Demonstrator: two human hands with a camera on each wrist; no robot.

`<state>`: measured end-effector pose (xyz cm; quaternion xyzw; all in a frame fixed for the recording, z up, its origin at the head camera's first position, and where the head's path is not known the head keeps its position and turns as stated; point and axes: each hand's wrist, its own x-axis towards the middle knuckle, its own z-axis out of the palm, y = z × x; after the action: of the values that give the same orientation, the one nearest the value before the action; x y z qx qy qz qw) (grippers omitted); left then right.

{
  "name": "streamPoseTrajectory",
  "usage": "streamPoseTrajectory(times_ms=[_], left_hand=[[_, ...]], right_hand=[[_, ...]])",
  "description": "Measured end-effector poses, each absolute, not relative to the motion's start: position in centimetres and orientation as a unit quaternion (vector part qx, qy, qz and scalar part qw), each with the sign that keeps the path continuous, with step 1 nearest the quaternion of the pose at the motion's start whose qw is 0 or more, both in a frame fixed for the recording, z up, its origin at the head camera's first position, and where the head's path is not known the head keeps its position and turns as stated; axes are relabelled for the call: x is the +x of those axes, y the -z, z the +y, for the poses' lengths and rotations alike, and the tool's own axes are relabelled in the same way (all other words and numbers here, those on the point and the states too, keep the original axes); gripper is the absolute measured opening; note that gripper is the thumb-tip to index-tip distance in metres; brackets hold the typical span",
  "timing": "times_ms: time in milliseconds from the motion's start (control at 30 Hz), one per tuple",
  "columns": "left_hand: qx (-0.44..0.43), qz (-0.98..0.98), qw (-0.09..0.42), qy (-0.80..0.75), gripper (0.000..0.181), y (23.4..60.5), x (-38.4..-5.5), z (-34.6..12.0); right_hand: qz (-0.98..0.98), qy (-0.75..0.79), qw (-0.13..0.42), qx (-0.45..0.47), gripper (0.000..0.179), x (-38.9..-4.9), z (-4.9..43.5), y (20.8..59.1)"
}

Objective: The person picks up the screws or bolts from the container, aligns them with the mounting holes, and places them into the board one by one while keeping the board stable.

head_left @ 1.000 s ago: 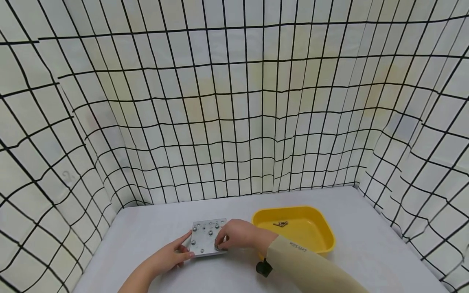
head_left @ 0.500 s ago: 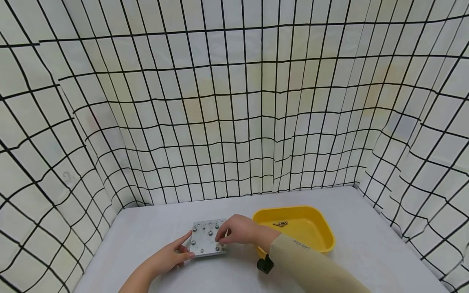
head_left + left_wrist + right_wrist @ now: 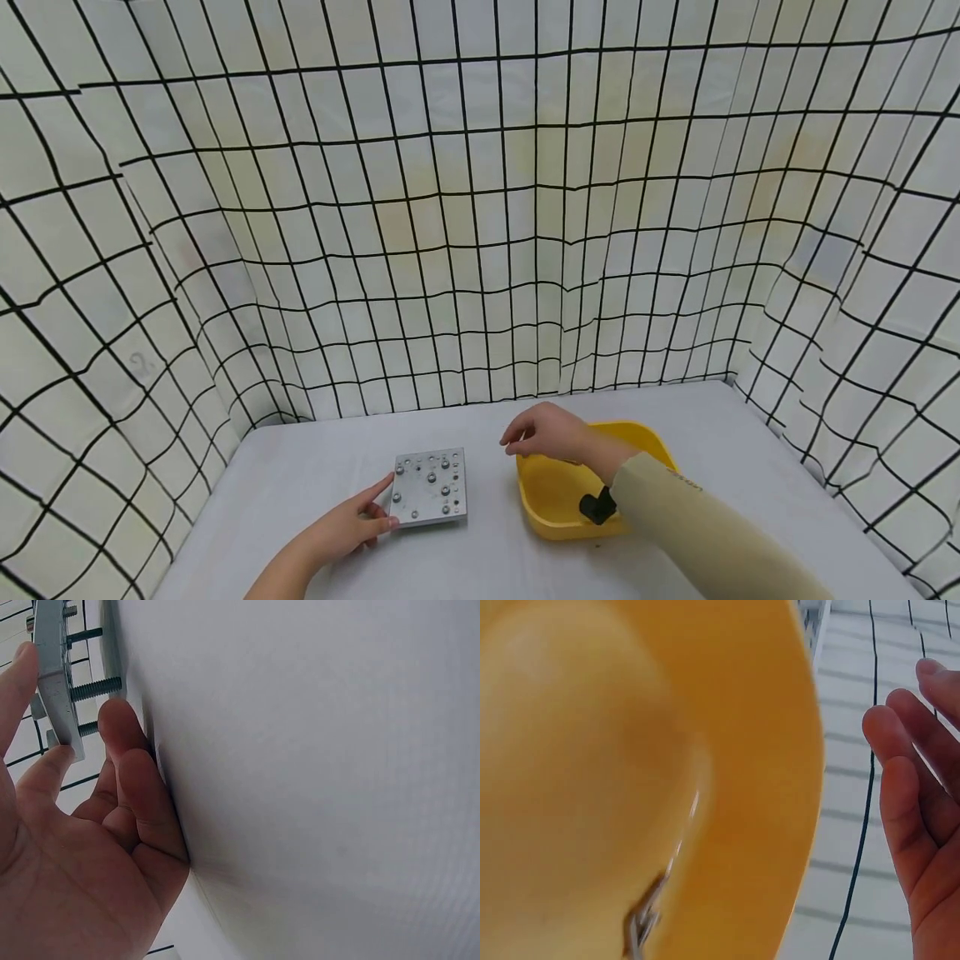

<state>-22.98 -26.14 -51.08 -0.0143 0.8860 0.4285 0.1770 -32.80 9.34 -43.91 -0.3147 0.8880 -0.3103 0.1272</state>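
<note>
A square metal plate (image 3: 418, 493) with several bolts in its top lies on the table, left of the middle. Threaded bolt shanks (image 3: 96, 688) stick out of its underside in the left wrist view and keep it raised. My left hand (image 3: 348, 527) grips the plate's left side and near corner with thumb and fingers. Bent fingers of that hand rest low against the table beside the shanks. My right hand (image 3: 551, 432) hovers over the far left rim of the yellow tray (image 3: 531, 507), fingers loosely bent and nothing between them. A few small screws (image 3: 640, 922) lie in the tray.
The white table (image 3: 300, 454) ends at white curtains (image 3: 487, 275) with a black grid at the back and sides. A black wrist camera (image 3: 597, 506) on the right arm hangs over the tray's near part. The right sleeve (image 3: 697, 517) crosses the tray's right side.
My right hand has left the plate, moving right and away to the tray's far left rim. The bolts on the plate's right side now show. My left hand has stayed put.
</note>
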Motion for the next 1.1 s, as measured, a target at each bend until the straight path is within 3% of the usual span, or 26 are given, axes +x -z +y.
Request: streamPoseTrajectory(times_ms=[433,1100], left_hand=[[-0.022,0.888,0.177,-0.423,0.090,51.1,-22.9,-26.2],[-0.028,0.889,0.176,-0.423,0.087,50.7,-22.8,-25.8]], right_hand=[[0.908,0.317,0.138,-0.237,0.017,-34.4,18.8,45.2],[0.947,0.113,0.133,-0.271,0.005,-35.0,19.2,46.6]])
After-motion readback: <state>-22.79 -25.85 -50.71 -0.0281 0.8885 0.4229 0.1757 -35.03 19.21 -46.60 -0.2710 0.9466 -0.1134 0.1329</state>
